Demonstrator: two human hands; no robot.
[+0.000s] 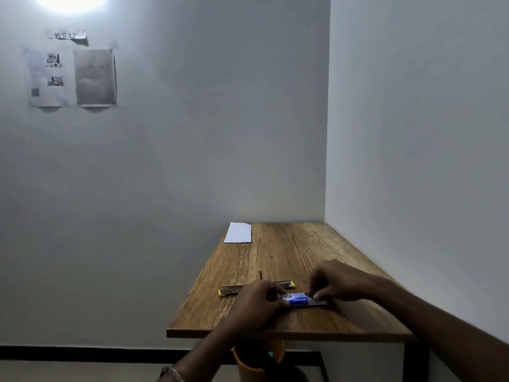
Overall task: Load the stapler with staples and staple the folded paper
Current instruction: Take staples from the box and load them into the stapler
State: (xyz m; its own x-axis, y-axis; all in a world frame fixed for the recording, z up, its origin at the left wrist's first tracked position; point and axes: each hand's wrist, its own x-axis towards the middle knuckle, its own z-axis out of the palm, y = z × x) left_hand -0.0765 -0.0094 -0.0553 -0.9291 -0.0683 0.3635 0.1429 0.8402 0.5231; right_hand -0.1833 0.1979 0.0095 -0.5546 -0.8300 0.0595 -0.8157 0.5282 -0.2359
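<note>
Both hands, left hand [256,299] and right hand [334,282], pinched the staple box [298,299] just before the stapler [234,290]; loading not begun, folded paper [238,232] unstapled beyond.

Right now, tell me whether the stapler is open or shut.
Open: the stapler lies stretched flat along the table, yellow showing at both ends, behind the hands.

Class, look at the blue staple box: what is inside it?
Unseen: both hands hold the blue staple box and cover its ends. The stapler lies behind it.
</note>
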